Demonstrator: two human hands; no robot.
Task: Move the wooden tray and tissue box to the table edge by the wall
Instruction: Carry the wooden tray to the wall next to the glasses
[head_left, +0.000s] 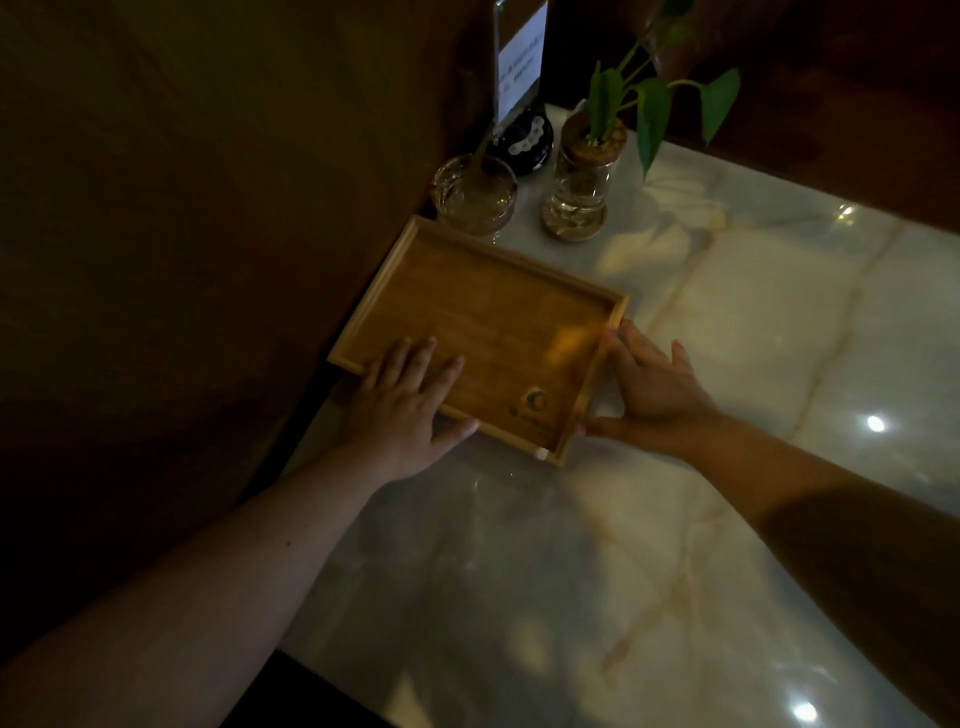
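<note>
- the marble table (701, 519) takes up most of the shot, pale glossy top with tan veins and a few bright light spots on it, and a dark brown wall (182, 260) runs right along its left edge.
- the wooden tray (483, 332) lies flat against that left edge by the wall, toward the far left corner. it's empty, with a small round logo printed near its near right corner. its far corner looks like it's touching or just beside the glass dish.
- left hand (405, 405) lies flat, fingers spread, palm down over the tray's near left part, thumb along the near rim. not gripping anything, just pressing.
- right hand (654, 389) is open too, fingers straight against the tray's right rim from outside, thumb at the near right corner.
- at the far left corner of the table there's a glass jar with a green plant (584, 176) on a wooden coaster, a glass dish (475, 195) beside it, and a sign holder (522, 78) on a dark round base behind them.
- can't spot a tissue box anywhere in view.
</note>
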